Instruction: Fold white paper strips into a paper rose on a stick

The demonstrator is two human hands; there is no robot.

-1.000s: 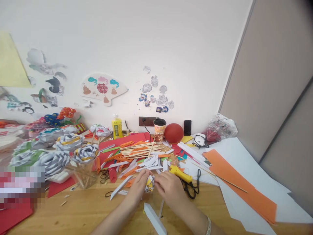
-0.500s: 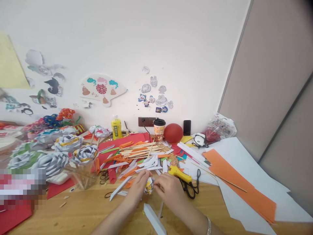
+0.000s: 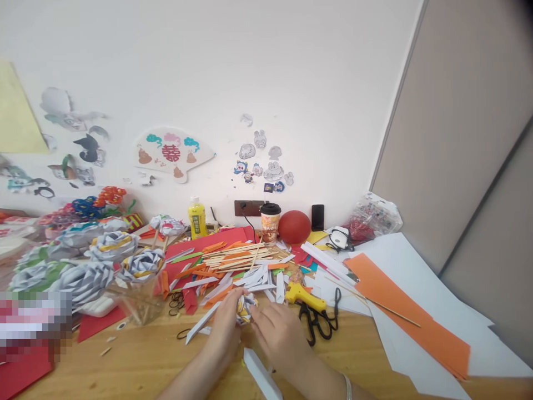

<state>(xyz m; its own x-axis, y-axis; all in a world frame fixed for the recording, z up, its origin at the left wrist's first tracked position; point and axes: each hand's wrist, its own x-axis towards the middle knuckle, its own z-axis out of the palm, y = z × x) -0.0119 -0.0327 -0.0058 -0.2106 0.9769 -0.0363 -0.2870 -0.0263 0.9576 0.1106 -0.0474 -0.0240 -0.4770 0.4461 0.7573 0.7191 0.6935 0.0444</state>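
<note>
Between my hands is a small paper flower [image 3: 246, 309] of folded white and yellow strips. My left hand [image 3: 225, 325] is closed around its left side. My right hand [image 3: 278, 333] presses its fingertips against the flower's right side; the fingers partly cover it. Below the hands a folded white paper strip [image 3: 260, 373] lies on the wooden table [image 3: 137, 369]. Just beyond them is a heap of folded white strips [image 3: 260, 278]. To the right of my right hand rests a yellow glue gun [image 3: 306, 297] with a black cord.
Wooden sticks [image 3: 233, 256] lie on the paper pile. Finished paper flowers [image 3: 144, 264] stand at left near a clear container [image 3: 139, 303]. A drink cup [image 3: 270, 222], yellow bottle [image 3: 197, 218] and red balloon [image 3: 295, 226] line the wall. Orange paper [image 3: 412, 316] covers white sheets at right.
Both hands have shifted slightly left with the paper flower. My right hand has turned, its fingers now lying more over the flower's near right side.
</note>
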